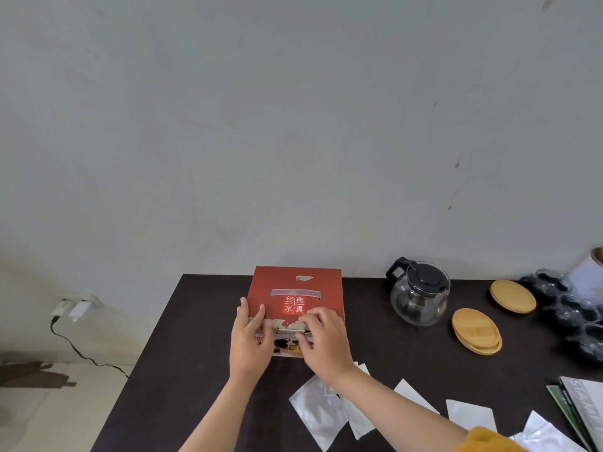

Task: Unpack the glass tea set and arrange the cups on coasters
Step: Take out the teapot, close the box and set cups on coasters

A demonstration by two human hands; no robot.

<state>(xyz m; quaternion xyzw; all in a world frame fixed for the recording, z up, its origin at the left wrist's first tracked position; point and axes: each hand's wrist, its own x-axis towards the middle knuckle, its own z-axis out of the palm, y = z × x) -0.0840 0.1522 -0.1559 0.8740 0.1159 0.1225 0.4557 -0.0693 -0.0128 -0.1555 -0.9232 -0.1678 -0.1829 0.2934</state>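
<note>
- The red box (295,301) is set near the far edge of the tabletop (202,370), toward its left half, and is closed as far as can be seen.
- The left hand (249,340) is laid on the box's near left corner with fingers straight, thumb along the left side; nothing is gripped by it.
- The right hand (321,340) is rested on the box's near right part with fingertips curled at the flap seam; whether the flap is pinched cannot be told.
- The teapot (419,293) stands to the right of the box, near the far edge; the cups (569,308) are lined along the right edge, partly out of view, not on the coasters.
- Two stacks of coasters (476,331) lie between the teapot and the cups.
- Risk: if the flap is pulled hard, the box could be jerked rightward into the teapot, which stands near it.
- Risk: should any glass remain inside, it could be tipped out if the box is lifted by one end.
- Risk: the white packets (321,409) under the right forearm could be swept off the near edge by a drawn-back arm.
- Open room is seen left of the box and along the near left of the tabletop; the left edge is close, so a box pushed that way could overhang.
- The right side is crowded, and little room for sliding is left there.
</note>
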